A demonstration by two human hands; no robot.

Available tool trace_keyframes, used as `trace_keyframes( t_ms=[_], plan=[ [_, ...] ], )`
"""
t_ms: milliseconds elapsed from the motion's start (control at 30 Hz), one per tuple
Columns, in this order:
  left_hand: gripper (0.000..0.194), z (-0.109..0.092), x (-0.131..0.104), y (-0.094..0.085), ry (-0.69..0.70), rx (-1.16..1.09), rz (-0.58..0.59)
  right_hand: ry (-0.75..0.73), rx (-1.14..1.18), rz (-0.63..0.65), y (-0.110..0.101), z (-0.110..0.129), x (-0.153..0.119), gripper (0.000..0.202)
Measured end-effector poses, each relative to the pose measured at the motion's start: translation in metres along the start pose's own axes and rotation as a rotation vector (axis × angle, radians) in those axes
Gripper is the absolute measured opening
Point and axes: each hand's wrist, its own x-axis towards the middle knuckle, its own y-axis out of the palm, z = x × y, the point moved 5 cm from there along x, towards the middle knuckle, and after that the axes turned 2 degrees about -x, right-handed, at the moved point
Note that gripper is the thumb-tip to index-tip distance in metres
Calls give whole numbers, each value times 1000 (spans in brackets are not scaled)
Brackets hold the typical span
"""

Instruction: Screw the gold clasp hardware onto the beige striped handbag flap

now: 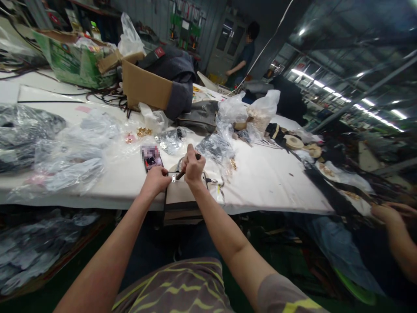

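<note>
My right hand (193,168) is closed in a fist around a slim dark hand tool (180,175). It slants down to the top edge of a beige bag piece with dark trim (180,195). My left hand (157,179) pinches the upper left corner of that piece, beside a small silver metal plate (173,178). The piece lies at the table's front edge, its lower part hanging over my lap. Whether the tool's tip touches the plate I cannot tell. At the piece's right side lies a metal clasp or zip end (212,180).
Left of the piece lies a phone (152,157). Plastic bags (215,147), gold-coloured fittings (233,164) and a cardboard box (146,89) stand on the white table (267,178). A co-worker's hand (391,213) is at the far right; another person (246,56) stands behind.
</note>
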Motion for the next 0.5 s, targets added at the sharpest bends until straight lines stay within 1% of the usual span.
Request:
trace_keyframes(
  t_ms=[33,100,200,267,367,500],
  plan=[
    [9,1,1,0,-7,-10,-2,30,33,-2,-2,0,3,67],
    [13,3,2,1,-10,-10,-4,77,68,34,-1,0,5,69],
    [9,4,3,2,-1,8,12,121,63,82,4,-3,2,69],
    [8,4,3,3,8,20,14,135,49,68,8,-5,0,70],
    [7,6,2,5,10,48,-16,142,34,45,13,-9,2,68],
    [10,12,3,7,32,54,-40,181,-15,53,19,-26,19,69]
  ],
)
